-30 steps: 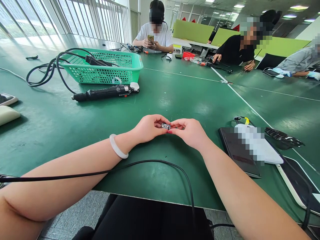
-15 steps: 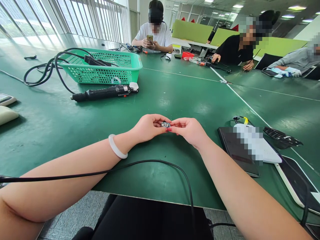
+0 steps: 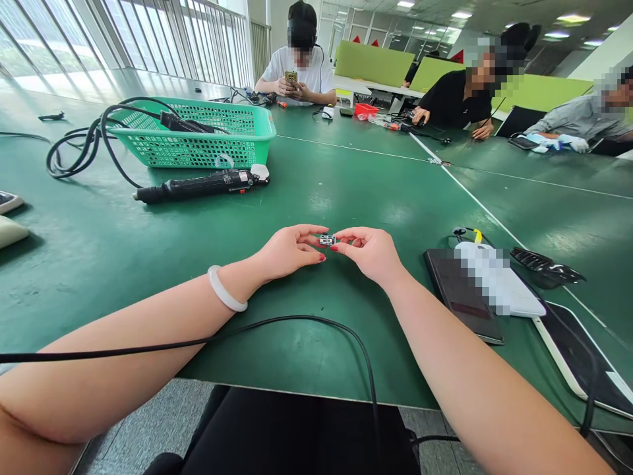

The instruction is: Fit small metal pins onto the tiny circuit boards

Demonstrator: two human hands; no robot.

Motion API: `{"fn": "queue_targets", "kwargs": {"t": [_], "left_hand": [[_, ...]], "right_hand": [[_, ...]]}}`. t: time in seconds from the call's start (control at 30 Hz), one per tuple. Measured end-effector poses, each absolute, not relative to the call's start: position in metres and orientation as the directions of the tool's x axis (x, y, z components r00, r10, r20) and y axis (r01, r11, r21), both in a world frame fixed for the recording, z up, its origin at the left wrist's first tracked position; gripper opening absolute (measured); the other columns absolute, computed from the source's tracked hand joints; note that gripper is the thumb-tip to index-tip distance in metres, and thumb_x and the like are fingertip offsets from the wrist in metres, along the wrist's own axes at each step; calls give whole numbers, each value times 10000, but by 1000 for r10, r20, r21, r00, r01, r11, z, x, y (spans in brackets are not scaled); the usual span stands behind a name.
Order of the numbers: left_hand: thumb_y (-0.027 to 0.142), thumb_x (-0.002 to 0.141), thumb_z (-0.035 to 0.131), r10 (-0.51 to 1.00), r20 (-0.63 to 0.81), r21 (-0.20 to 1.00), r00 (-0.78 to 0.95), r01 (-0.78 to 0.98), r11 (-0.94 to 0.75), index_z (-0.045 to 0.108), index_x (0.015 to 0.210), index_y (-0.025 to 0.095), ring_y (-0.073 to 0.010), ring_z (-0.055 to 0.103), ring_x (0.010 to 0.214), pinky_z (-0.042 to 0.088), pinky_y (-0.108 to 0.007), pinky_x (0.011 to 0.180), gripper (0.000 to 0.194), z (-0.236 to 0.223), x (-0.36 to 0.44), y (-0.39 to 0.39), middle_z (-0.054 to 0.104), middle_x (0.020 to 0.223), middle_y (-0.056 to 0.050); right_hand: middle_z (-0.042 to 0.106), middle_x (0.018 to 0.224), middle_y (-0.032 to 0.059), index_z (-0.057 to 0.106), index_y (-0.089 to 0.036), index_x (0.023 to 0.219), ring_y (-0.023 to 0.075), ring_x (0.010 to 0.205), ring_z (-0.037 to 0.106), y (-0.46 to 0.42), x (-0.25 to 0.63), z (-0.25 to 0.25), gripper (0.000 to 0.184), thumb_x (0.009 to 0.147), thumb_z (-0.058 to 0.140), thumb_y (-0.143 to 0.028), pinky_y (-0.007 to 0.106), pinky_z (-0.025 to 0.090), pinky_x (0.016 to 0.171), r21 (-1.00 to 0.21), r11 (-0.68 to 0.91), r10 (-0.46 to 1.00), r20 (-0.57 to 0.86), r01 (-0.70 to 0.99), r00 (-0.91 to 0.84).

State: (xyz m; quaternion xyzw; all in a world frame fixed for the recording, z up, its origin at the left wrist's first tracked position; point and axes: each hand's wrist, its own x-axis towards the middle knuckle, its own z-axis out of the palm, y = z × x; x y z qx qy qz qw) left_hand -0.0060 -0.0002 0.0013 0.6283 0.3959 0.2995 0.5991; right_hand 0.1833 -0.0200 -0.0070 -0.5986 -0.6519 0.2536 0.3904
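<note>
My two hands meet over the green table (image 3: pixel 346 171), just above its surface. A small silver and black electronic part (image 3: pixel 327 239) sits between the fingertips. My right hand (image 3: pixel 368 254) pinches it with thumb and forefinger. My left hand (image 3: pixel 287 252), with a white bangle (image 3: pixel 225 298) on the wrist, has its fingers spread; the forefinger reaches to the part and the thumb hangs below, clear of it.
A black electric screwdriver (image 3: pixel 198 185) lies in front of a green mesh basket (image 3: pixel 198 135) holding black cables. A dark tablet (image 3: pixel 462 293), a white device and a black tray lie at right. A black cord (image 3: pixel 297 321) crosses my forearms. Three people sit at the far side.
My left thumb has dropped away from the part and the left fingers have spread. The right hand still pinches it. The view has shifted slightly.
</note>
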Motion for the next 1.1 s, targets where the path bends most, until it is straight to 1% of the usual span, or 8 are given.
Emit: {"fn": "queue_targets", "kwargs": {"t": [0.23,0.4,0.6,0.83,0.93,1.0,1.07,1.1], "left_hand": [[40,623,717,860,-111,990,498,130,53,549,1210,127,-153,681,777,520,-374,854,617,0,-6,1,670,1102,-128],[201,777,648,888,-118,993,445,44,110,577,1190,116,-147,662,842,522,-345,861,427,1,-3,-1,691,1022,-106],[195,829,593,897,-204,966,392,-70,250,628,1091,123,-127,652,867,511,-314,891,275,-3,-2,0,694,974,-83],[164,763,648,897,-234,962,376,-42,269,656,1000,111,-113,657,791,522,-293,860,243,3,-6,2,704,899,-76],[178,726,667,930,-212,976,300,102,190,656,977,105,-140,670,779,529,-307,836,261,18,-19,6,706,828,-70],[204,738,635,937,-195,942,288,321,97,654,999,112,-183,682,815,525,-333,831,277,29,-36,10,709,841,-79],[227,761,582,955,-152,775,253,631,-43,659,1028,134,-231,682,836,515,-372,818,293,36,-61,14,711,867,-92],[232,764,562,972,-91,607,217,786,-118,670,1023,146,-259,674,853,500,-395,824,293,37,-74,16,711,863,-98]], "right_hand": [[603,640,-9,739,-212,861,91,507,384,-16,182,-14,264,680,688,-397,267,360,539,-796,172,975,222,580,15],[635,671,-1,706,-205,802,110,551,468,-21,169,-12,227,698,669,-404,266,396,565,-773,210,964,267,599,7],[631,682,-8,619,-203,704,114,591,514,-31,147,-6,139,751,601,-332,243,353,537,-593,235,936,351,770,-15],[640,761,8,647,-213,818,132,671,542,-34,146,-6,151,820,569,-342,251,330,559,-418,296,905,409,859,-113],[637,747,5,663,-228,926,129,646,532,-34,153,-7,182,819,590,-356,255,345,572,-441,316,907,402,840,-130],[633,732,0,665,-232,950,125,622,520,-33,160,-8,189,819,594,-349,258,360,581,-468,304,917,380,830,-122],[631,723,-5,665,-233,948,123,616,517,-32,166,-9,186,827,581,-348,258,371,581,-501,287,928,356,816,-108],[632,721,-7,663,-233,949,122,620,519,-32,169,-10,188,833,571,-348,257,375,579,-517,281,932,347,808,-102]]}}
